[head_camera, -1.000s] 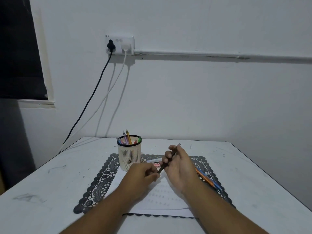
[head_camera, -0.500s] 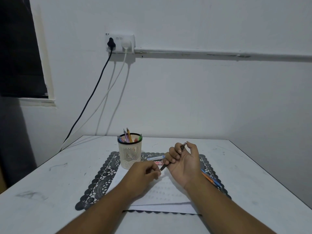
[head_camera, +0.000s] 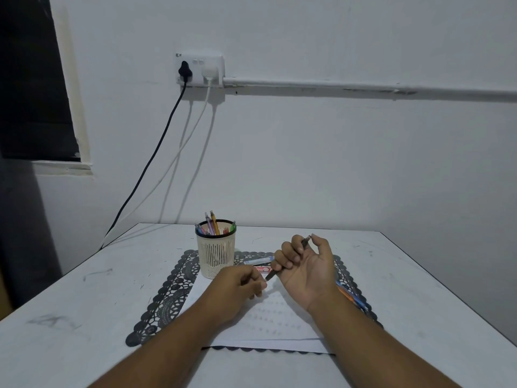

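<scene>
Over paper (head_camera: 268, 326); pen (head_camera: 305, 241) across right hand (head_camera: 307, 273) fingers (head_camera: 291, 257); left hand (head_camera: 237, 284) pinches tip

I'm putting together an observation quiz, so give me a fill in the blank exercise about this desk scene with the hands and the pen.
The right hand grips the dark pen, the left hand pinches its lower tip, and the right palm faces ___.
The cream cup of coloured pens stands on a lace mat coloured ___.
The wall socket holds ___ plugs.
Missing words: up; black; two.
</scene>
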`<action>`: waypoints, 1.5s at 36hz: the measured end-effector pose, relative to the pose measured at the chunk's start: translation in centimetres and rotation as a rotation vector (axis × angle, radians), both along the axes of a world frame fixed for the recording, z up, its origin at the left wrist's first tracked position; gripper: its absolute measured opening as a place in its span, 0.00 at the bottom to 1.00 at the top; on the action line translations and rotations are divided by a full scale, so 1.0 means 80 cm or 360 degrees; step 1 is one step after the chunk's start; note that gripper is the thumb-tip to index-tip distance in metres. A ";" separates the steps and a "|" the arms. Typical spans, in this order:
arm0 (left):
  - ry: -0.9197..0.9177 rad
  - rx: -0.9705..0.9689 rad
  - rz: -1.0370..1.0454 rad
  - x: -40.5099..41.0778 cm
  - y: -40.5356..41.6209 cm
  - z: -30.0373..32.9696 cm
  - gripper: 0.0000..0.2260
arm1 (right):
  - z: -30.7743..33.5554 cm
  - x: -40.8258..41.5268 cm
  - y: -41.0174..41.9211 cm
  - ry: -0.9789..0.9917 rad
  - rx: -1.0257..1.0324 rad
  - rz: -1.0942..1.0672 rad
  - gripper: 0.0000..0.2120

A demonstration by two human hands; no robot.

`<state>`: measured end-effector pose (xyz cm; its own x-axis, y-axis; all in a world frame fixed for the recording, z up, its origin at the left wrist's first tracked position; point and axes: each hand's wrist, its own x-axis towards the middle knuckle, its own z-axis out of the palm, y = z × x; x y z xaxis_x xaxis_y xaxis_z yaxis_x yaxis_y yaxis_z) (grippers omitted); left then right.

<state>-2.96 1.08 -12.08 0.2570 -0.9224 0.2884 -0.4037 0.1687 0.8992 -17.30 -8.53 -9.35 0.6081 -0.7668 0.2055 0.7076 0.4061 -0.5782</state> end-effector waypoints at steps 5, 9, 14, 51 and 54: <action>0.0132 -0.0004 -0.0036 0.001 0.000 0.000 0.05 | 0.000 0.001 0.001 -0.0007 0.0055 0.0013 0.22; 0.0221 0.0010 -0.0097 0.002 0.000 -0.002 0.06 | 0.000 0.000 -0.002 0.0003 0.0038 0.0023 0.18; 0.0251 0.0023 -0.0124 0.003 -0.001 -0.004 0.07 | 0.000 -0.001 -0.002 0.0012 -0.0003 0.0044 0.17; 0.0304 -0.0037 0.0070 0.005 0.001 0.002 0.06 | 0.002 0.004 0.005 -0.0023 0.0003 0.0022 0.14; 0.0299 -0.0051 0.0072 0.005 0.001 0.002 0.06 | 0.002 0.004 0.006 -0.0048 0.0009 0.0032 0.15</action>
